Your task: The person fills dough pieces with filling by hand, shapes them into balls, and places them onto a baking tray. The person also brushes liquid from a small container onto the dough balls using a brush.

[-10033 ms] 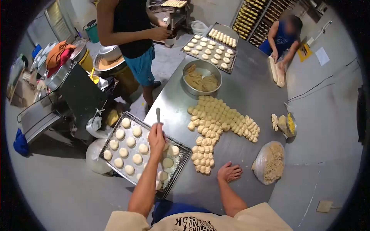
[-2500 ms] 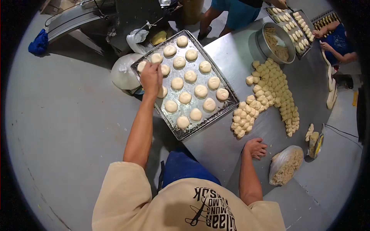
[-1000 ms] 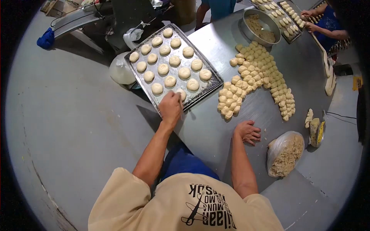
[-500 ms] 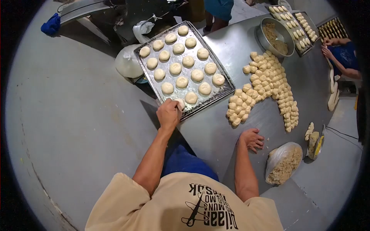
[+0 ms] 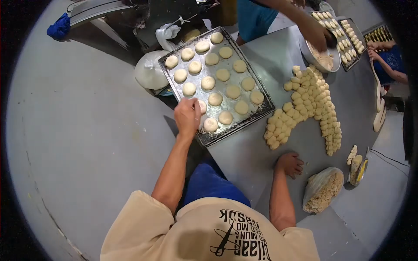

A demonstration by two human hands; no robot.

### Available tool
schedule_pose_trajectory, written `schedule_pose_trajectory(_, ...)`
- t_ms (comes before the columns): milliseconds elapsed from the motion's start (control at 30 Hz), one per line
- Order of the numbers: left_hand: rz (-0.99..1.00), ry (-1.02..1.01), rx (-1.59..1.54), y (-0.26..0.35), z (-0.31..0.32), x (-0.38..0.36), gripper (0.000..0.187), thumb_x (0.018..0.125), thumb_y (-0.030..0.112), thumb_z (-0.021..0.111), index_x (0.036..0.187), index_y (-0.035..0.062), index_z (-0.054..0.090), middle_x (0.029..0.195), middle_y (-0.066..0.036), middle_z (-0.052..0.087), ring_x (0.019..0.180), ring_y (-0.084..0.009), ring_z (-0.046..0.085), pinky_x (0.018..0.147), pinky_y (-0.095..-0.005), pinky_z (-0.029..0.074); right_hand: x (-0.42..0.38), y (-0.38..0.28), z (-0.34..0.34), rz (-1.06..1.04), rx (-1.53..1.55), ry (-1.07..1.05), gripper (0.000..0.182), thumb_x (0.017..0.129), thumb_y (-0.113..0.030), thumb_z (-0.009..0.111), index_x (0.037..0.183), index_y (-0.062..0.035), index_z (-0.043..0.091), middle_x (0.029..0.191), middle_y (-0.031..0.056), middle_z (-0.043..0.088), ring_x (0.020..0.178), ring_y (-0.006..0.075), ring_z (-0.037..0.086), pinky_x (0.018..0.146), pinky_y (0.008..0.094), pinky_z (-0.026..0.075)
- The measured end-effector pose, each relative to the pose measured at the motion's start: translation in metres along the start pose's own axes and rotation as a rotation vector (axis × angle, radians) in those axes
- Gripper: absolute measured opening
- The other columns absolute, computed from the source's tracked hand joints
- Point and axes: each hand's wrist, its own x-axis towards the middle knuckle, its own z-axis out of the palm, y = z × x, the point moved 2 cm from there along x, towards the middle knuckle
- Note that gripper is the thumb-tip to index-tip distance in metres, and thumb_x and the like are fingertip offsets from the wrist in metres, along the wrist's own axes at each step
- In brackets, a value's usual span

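A dark metal baking tray (image 5: pixel 237 122) holds several rounds of pale dough in rows. Over its near left edge, my left hand (image 5: pixel 188 116) is closed with fingers curled down against a dough ball (image 5: pixel 202 106); the fingertips are partly hidden. Closest to me on the tray lies another dough ball (image 5: pixel 210 125), beside that hand. My right hand (image 5: pixel 290 164) rests on the metal table (image 5: pixel 244 150), fingers apart and holding nothing. Above it spreads a curved cluster of small dough pieces (image 5: pixel 300 102).
A plastic bag of crumbly filling (image 5: pixel 323 191) lies right of my right hand. Another person's arm (image 5: pixel 307 24) reaches into a metal bowl (image 5: pixel 335 62). Trays of shaped dough (image 5: pixel 344 43) stand at the far right, near a person in blue (image 5: pixel 389 61). A white sack (image 5: pixel 150 69) sits beside the tray.
My left hand has moved from the nearest dough ball to the one farther along the tray's left edge. Another person's arm has come into the bowl. The view has shifted slightly.
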Motion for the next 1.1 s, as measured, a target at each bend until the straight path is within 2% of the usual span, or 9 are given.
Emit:
schedule_pose_trajectory(200,0.027,0.083,0.107,-0.035,0.016,0.044,0.006,0.095,0.010,0.074,0.097,0.0077,0.079,0.089,-0.014,0.065,0.080,-0.0400,0.070,0.069,-0.0515,0.053,0.002,0.007,-0.004,0.007,-0.021,-0.031,0.064,0.110,-0.060,0.047,0.139,-0.0048,0.056,0.140,0.0261,0.059,0.137,0.0434,0.053,0.098,0.0656,0.048)
schedule_pose_trajectory(267,0.034,0.144,0.062,-0.027,0.008,0.045,0.005,0.095,0.010,0.075,0.097,0.0090,0.079,0.088,-0.014,0.064,0.080,-0.0405,0.070,0.068,-0.0522,0.053,0.002,0.001,0.007,-0.040,-0.065,0.099,0.061,0.109,-0.059,0.051,0.135,-0.0039,0.056,0.132,0.0257,0.058,0.129,0.0418,0.055,0.091,0.0638,0.050)
schedule_pose_trajectory(400,0.029,-0.124,-0.012,-0.044,0.014,0.044,0.007,0.094,0.013,0.075,0.090,0.0079,0.079,0.092,-0.016,0.070,0.083,-0.0414,0.070,0.072,-0.0516,0.055,0.005,0.013,0.030,-0.039,-0.152,0.291,0.061,0.108,-0.061,0.053,0.132,-0.0048,0.058,0.130,0.0244,0.058,0.126,0.0413,0.058,0.087,0.0624,0.052)
schedule_pose_trajectory(533,-0.046,0.136,-0.024,-0.055,0.002,0.108,0.010,0.095,0.013,0.074,0.096,0.0063,0.082,0.093,-0.019,0.071,0.085,-0.0426,0.071,0.077,-0.0517,0.056,0.006,0.007,0.032,-0.096,-0.120,0.433,0.060,0.109,-0.064,0.048,0.116,-0.0072,0.063,0.112,0.0200,0.064,0.108,0.0408,0.063,0.074,0.0612,0.050)
schedule_pose_trajectory(600,0.035,0.082,0.040,-0.075,0.013,0.112,0.010,0.095,0.012,0.074,0.097,0.0071,0.082,0.091,-0.018,0.069,0.083,-0.0418,0.070,0.075,-0.0512,0.055,0.005,0.013,0.027,-0.112,-0.096,0.442,0.059,0.108,-0.065,0.048,0.112,-0.0074,0.062,0.107,0.0182,0.063,0.103,0.0400,0.063,0.073,0.0597,0.050)
schedule_pose_trajectory(700,0.046,0.144,0.062,-0.077,0.007,0.115,0.010,0.095,0.012,0.074,0.100,0.0087,0.083,0.089,-0.017,0.068,0.081,-0.0402,0.070,0.075,-0.0503,0.055,0.000,0.012,0.018,-0.071,-0.047,0.100,0.063,0.111,-0.059,0.048,0.135,-0.0019,0.059,0.134,0.0260,0.061,0.127,0.0429,0.060,0.095,0.0661,0.051)
schedule_pose_trajectory(900,0.005,0.006,0.054,-0.096,-0.001,0.099,0.014,0.096,0.019,0.075,0.104,0.0102,0.083,0.092,-0.015,0.069,0.083,-0.0383,0.071,0.076,-0.0489,0.057,-0.001,0.009,0.030,-0.071,-0.001,0.016,0.075,0.112,-0.062,0.045,0.154,-0.0002,0.049,0.147,0.0267,0.055,0.138,0.0443,0.054,0.107,0.0677,0.045)
schedule_pose_trajectory(1000,-0.091,-0.063,-0.048,-0.061,-0.023,0.108,0.021,0.099,0.020,0.072,0.106,0.0038,0.083,0.096,-0.019,0.072,0.087,-0.0393,0.073,0.076,-0.0492,0.056,-0.009,0.013,0.046,-0.071,0.021,-0.010,0.077,0.109,-0.062,0.054,0.159,-0.0032,0.047,0.154,0.0247,0.051,0.142,0.0463,0.051,0.111,0.0679,0.042)
schedule_pose_trajectory(1100,0.002,-0.395,-0.266,-0.028,0.012,0.095,0.024,0.100,0.021,0.071,0.104,0.0000,0.082,0.090,-0.023,0.075,0.083,-0.0423,0.073,0.073,-0.0499,0.055,0.009,0.021,-0.013,0.010,0.256,-0.312,0.082,0.101,-0.059,0.073,0.160,-0.0076,0.046,0.159,0.0237,0.047,0.147,0.0477,0.047,0.112,0.0686,0.041)
